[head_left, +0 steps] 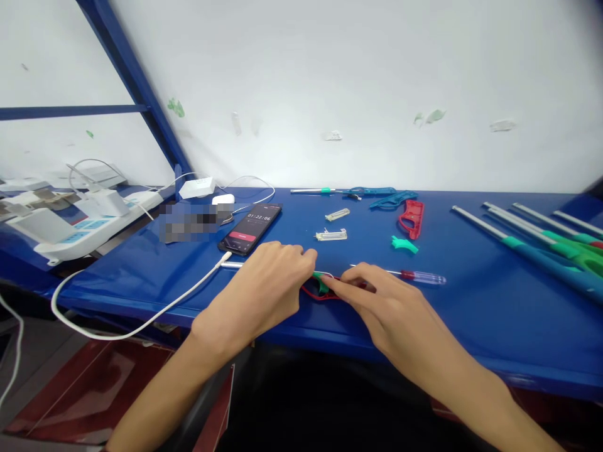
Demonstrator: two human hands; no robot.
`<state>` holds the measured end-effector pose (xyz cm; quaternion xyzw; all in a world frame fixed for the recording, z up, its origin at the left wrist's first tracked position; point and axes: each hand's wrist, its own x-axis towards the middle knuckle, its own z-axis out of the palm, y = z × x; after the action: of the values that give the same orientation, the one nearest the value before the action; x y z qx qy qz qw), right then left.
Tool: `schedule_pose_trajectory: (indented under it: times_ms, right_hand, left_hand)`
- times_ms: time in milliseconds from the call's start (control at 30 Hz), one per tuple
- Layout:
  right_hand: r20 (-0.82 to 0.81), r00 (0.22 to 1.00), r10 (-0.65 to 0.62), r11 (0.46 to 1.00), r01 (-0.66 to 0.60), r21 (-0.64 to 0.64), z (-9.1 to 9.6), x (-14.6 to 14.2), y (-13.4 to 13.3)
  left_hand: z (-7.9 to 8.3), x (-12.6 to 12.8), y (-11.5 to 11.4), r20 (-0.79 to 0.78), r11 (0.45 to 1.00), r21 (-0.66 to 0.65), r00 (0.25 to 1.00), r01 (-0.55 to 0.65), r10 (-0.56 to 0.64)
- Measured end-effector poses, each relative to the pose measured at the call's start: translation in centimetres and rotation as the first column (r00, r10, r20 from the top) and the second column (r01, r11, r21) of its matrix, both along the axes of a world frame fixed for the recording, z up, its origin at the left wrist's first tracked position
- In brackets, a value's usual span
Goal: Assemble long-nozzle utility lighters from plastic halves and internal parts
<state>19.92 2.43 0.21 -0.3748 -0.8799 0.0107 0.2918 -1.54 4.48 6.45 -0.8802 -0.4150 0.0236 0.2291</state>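
Note:
Near the table's front edge, my left hand [277, 279] is closed over a red trigger handle [320, 296] with a green piece [323, 284] in it. A silver tube [232, 265] shows on the far side of that hand. My right hand [377, 295] is closed on the handle's right end, its index finger reaching to the green piece. The fingers hide much of the handle. Just behind the right hand lies a screwdriver [424, 277] with a clear and red grip. Two pale slotted plastic parts [331, 235] lie farther back.
At back right lie a red handle shell [412, 218], a green trigger [404, 244] and blue handle parts [391, 199]. Several tubes with coloured handles [541, 257] lie at the right. A phone [252, 229], white cable [141, 326] and power strip [98, 223] are at left.

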Motion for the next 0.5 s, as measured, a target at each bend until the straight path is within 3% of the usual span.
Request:
schedule_pose_trajectory:
  times_ms: [500]
  right_hand:
    - [0.011, 1.0, -0.003, 1.0, 0.002, 0.027, 0.01, 0.03, 0.01]
  left_hand:
    - [-0.59, -0.35, -0.39, 0.014, 1.0, 0.009, 1.0, -0.012, 0.012]
